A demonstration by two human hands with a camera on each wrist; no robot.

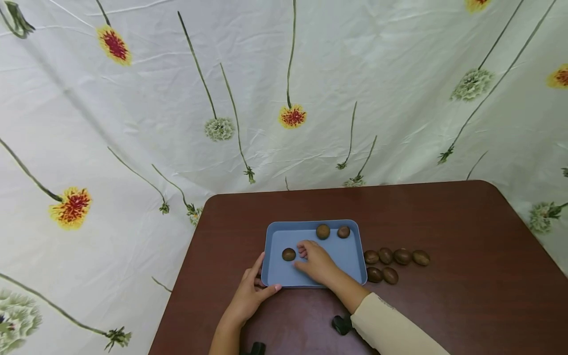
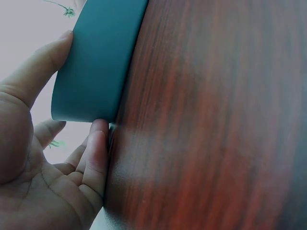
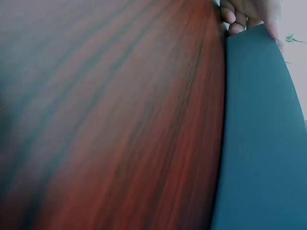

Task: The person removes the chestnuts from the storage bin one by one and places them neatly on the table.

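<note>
A blue rectangular tray [image 1: 284, 279] lies on the brown table, with three brown, rounded, nut-like pieces in it. One piece [image 1: 289, 254] is left of centre; a second [image 1: 323, 231] and a third [image 1: 343, 232] sit along the far side. My left hand [image 1: 249, 295] holds the tray's near left corner, thumb along the near rim and fingers at the left side. In the left wrist view, its fingertips meet the tray wall [image 2: 98, 72]. Over the tray, my right hand [image 1: 317, 263] has loosely bent fingers and a gap before the thumb, just right of the left-hand piece.
Several more brown pieces [image 1: 402, 256] lie in two rows on the table [image 1: 466, 222], right beside the tray. A small dark object [image 1: 342, 325] is near the right sleeve, and another [image 1: 258, 348] is by the left wrist. Flower-printed white cloth [image 1: 266, 153] hangs beyond the table.
</note>
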